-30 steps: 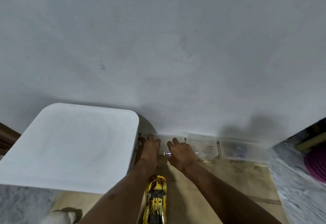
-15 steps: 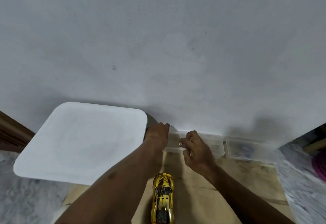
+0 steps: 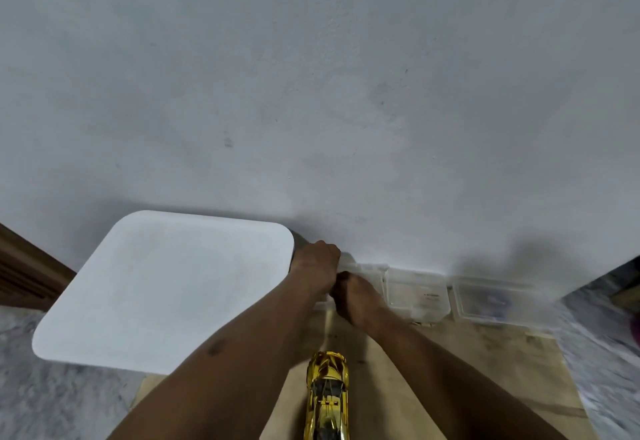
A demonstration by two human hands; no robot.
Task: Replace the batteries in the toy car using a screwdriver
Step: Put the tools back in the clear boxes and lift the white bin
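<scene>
Lying near fingers: toy car

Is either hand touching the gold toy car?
No, both the left hand and right hand are at the clear boxes, away from the toy car.

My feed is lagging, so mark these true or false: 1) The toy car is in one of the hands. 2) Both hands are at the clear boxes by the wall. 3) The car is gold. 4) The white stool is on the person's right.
1) False: the toy car lies on the board, untouched.
2) True: the left hand and right hand meet at the clear boxes.
3) True.
4) False: the white stool is on the left.
</scene>
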